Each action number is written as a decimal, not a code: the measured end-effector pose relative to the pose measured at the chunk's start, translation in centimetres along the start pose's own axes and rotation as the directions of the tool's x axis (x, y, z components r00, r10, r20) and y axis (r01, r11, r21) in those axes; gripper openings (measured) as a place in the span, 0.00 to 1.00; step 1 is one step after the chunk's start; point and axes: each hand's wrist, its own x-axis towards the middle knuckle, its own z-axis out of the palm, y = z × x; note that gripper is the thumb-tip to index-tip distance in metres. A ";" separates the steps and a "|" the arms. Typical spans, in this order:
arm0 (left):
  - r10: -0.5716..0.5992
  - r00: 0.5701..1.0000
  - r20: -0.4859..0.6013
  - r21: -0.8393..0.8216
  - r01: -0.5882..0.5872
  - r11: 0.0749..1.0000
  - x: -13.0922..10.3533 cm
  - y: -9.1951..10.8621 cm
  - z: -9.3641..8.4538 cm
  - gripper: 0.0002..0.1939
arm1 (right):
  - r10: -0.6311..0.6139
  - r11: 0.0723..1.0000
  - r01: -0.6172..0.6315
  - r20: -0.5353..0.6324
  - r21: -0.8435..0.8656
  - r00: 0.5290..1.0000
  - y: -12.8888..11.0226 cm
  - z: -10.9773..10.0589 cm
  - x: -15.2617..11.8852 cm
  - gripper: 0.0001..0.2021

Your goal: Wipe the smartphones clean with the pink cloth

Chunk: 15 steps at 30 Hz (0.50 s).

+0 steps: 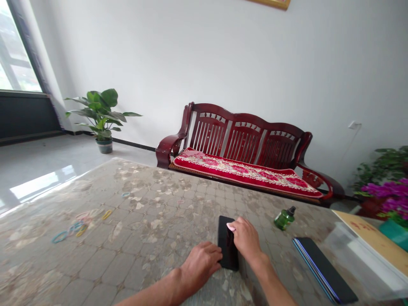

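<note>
A black smartphone [228,259] lies flat on the patterned tablecloth [153,238], its glossy dark screen facing up. My left hand [204,260] is closed, with curled fingers gripping the phone's lower left edge. Between the pinched fingers of my right hand [247,239] is a small pale pink cloth [230,227], pressed on the upper part of the screen. Part of the cloth is hidden by those fingers. To the right of my right hand stands a green spray bottle [283,219] with a black top. Nearer me lies a stack of several phones [327,270].
Coloured hair ties [76,227] lie scattered at the left of the table. A clear plastic box [360,259] with a tan board [372,236] stands at the right, beside purple flowers [389,197]. Beyond the table are a wooden bench [245,136] and a potted plant [103,114].
</note>
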 end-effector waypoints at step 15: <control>-0.043 0.999 0.017 0.044 0.042 0.998 0.3 0.7 -0.7 0.05 | -0.021 0.999 0.022 -0.016 0.032 1.000 0.2 0.2 0.2 0.17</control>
